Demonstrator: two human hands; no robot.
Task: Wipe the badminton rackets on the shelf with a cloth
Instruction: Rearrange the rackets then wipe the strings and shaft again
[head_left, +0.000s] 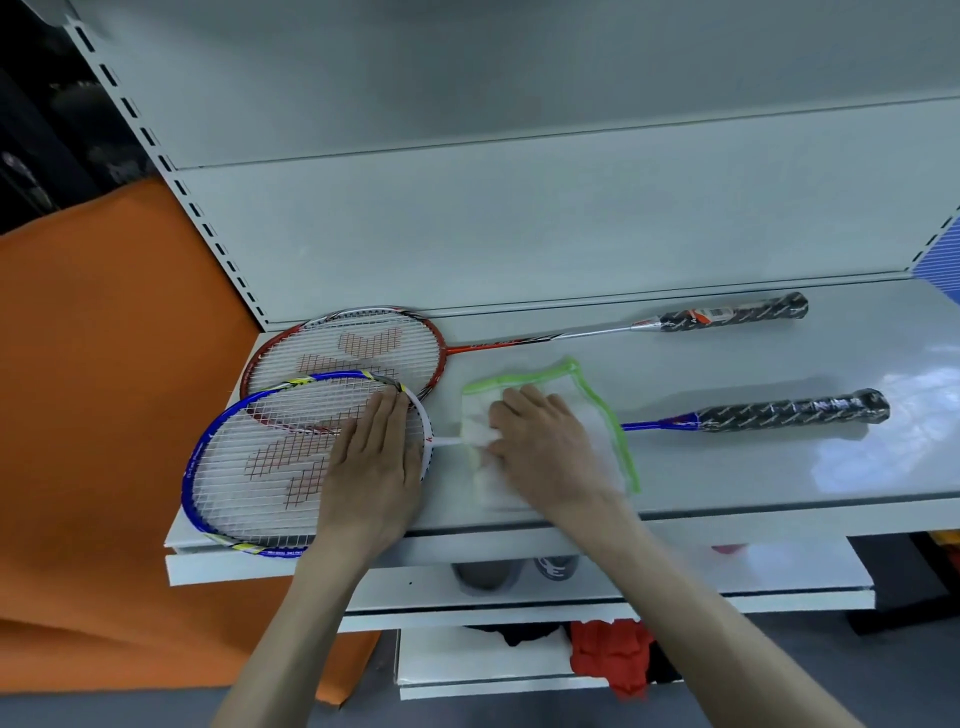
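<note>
Two badminton rackets lie on the white shelf (779, 467). The red racket (363, 332) rests at the back, its black handle pointing right. In front lies the blue racket (249, 441), whose head overlaps the red one and juts past the shelf's front edge. My left hand (371, 467) lies flat, fingers together, on the right side of the blue racket's strings. My right hand (540, 447) presses a white cloth with a green border (597, 410) onto the blue racket's shaft near the head. The cloth and hand hide the middle of the shaft.
The shelf's white back panel (519, 234) rises behind the rackets. An orange surface (104, 389) fills the left. Lower shelves (519, 597) hold dark items and a red cloth (613, 654). A slotted upright (171, 171) runs along the shelf's left side.
</note>
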